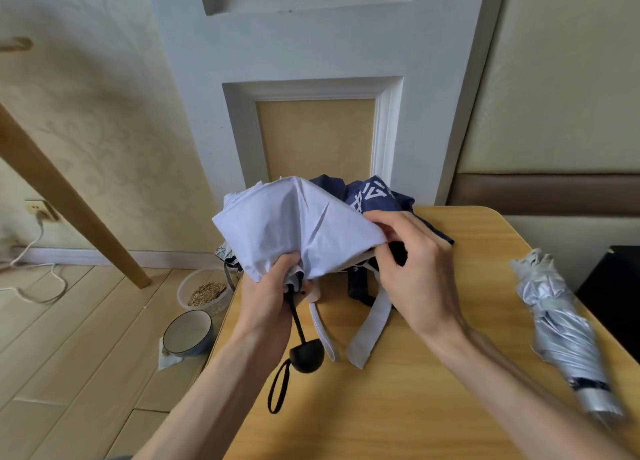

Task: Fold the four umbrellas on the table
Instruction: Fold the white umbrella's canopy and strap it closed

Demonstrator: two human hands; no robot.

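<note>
though crumpled, white umbrella (298,224) in both hands (266,295) (415,269)

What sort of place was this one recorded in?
Most likely a room in a home: a wooden table stands against a papered wall with white panel moulding, and on the wood-look floor sit a bowl and a cord plugged into a socket.

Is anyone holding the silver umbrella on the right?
No, the silver umbrella lies untouched on the table; the left hand and right hand hold the white umbrella.
</note>
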